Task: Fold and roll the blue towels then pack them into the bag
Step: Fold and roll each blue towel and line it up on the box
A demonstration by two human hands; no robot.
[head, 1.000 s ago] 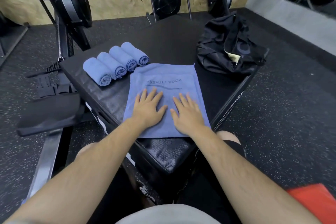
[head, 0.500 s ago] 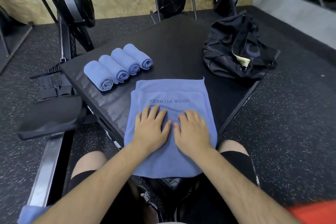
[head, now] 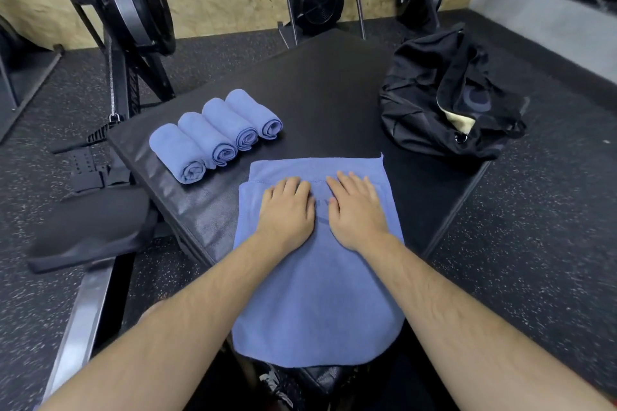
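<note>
Since a moment ago the flat blue towel (head: 317,294) has been drawn toward the near edge of the table (head: 320,93), so that its near part now hangs over that edge, and a fold line is now seen across its far part, just beyond the fingertips. The towel is judged to be mid-fold, with rolling not yet begun. The left hand (head: 287,210) and the right hand (head: 357,210) are laid flat on the towel side by side, palms down; the fingers (head: 350,182) are extended and held close together, with nothing gripped (the cloth is only pressed). The towel lies directly under both hands, its far edge just past the fingers. Four rolled towels (head: 213,135) are lined up to the far left, touching one another, well apart from the hands. The black bag (head: 444,93) is set at the far right corner of the table, its opening partly visible, with nothing blue seen inside.
</note>
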